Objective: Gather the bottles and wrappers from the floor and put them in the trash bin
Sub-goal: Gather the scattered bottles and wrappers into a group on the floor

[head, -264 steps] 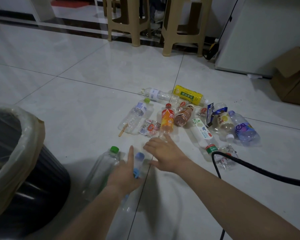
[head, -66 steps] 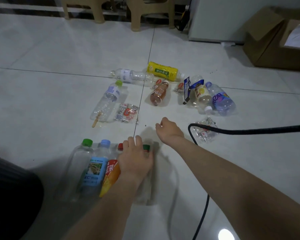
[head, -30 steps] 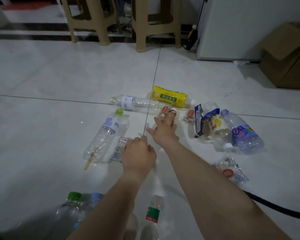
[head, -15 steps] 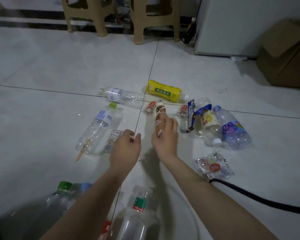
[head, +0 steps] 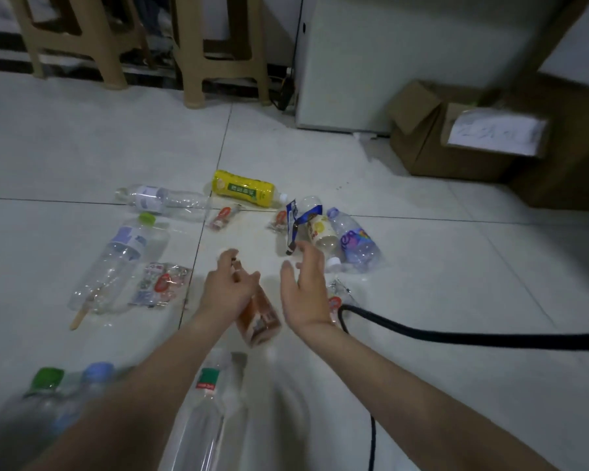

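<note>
Head view: your left hand (head: 230,290) curls round the neck of the brown drink bottle (head: 261,322), which sits tilted and well nearer you than the yellow bottle (head: 242,188). Your right hand (head: 306,294) hangs just beside it, fingers relaxed, holding nothing. A clear bottle (head: 116,266) and a wrapper (head: 162,283) lie left of and nearer you than the yellow bottle.

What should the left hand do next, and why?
Probably lay the brown bottle beside the clear bottle nearest the person: the left hand grips it, and other bottles already lie side by side there.
</note>
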